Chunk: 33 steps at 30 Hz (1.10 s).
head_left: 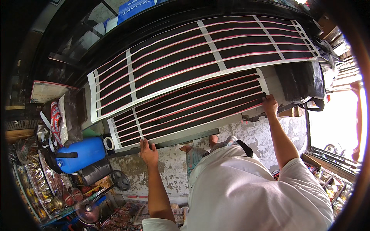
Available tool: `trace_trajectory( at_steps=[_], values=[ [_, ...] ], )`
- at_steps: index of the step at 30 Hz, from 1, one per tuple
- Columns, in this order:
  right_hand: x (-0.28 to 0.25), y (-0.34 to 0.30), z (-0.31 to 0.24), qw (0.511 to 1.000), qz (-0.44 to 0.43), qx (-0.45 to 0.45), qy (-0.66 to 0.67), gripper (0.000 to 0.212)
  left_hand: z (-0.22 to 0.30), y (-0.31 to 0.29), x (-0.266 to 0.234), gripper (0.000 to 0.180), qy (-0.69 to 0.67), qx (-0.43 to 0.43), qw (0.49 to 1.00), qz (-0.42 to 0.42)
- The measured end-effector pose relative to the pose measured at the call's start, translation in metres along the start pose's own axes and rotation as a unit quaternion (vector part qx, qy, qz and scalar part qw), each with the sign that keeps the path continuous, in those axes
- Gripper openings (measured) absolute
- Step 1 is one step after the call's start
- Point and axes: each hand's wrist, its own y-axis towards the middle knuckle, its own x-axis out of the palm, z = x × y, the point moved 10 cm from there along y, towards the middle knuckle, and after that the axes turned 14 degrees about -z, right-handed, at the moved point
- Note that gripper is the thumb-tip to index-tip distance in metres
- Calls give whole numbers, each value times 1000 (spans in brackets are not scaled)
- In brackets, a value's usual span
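Honestly, this near black paper-like sheet with red-and-white stripes (200,101) looks light, floppy and easy to crease, so I'd hold it by its corners. It's lying on a long, flat grey table (274,79). My left hand (148,154) has fingers loosely apart at its near edge; my right hand (270,104) curls at a corner, can't tell if pinching. Blue plastic barrel (83,154) left, bright opening (339,115) right.

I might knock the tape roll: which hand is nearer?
Left. The left hand is not far right of the tape roll, at the near edge of the lower striped sheet; the right hand is much farther, at that sheet's right end.
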Motion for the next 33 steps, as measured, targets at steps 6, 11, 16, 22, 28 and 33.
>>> trace_trajectory(
  at_steps=[6,11,16,22,28,33],
  values=[
    [-5,-1,-3,999,30,-26,4,25,-4,-1,0,58,-4,16,999,42],
    [-7,-5,-4,997,47,-53,31,21,-2,1,2,59,-14,3,1000,9],
    [-7,-9,-7,989,78,-98,75,17,-2,-1,-4,56,-32,40,997,59],
    [-9,-3,2,990,92,-109,10,13,8,-1,-5,55,-54,39,997,43],
    [-9,-6,-4,986,98,-135,17,11,4,-1,-5,56,-43,33,997,51],
    [-13,-12,-9,981,119,-155,11,10,7,-4,-7,56,-41,49,996,63]
  ],
)
